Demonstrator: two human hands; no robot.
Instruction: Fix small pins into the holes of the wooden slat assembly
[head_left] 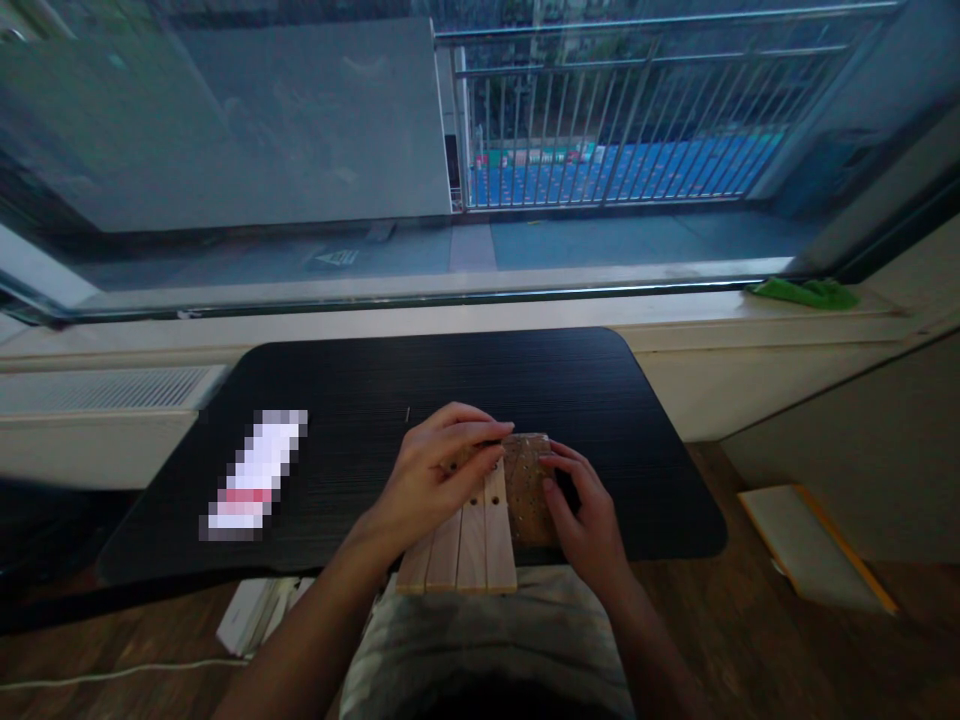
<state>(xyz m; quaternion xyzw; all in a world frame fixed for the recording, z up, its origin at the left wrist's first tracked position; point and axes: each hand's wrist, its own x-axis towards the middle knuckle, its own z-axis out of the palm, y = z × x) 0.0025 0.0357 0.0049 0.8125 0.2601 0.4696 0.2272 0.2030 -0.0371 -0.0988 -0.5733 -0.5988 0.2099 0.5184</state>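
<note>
My left hand (435,470) lies over several pale wooden slats (472,550) set side by side, with small round holes near their far ends. Its thumb and fingertips come close together in a pinch at the slats' far right corner; anything between them is too small to make out. Right beside the slats is a brown board (529,500) with many small holes. My right hand (589,510) has its curled thumb and forefinger at that board's right edge. The near ends of the slats jut past the table's front edge.
The black table (360,380) has rounded corners. On its left lies a blurred-out bright oblong (259,470), and a thin little stick (408,413) lies near the middle. Behind are a windowsill with a green cloth (806,292) and a radiator (112,390). A white box (251,615) stands below.
</note>
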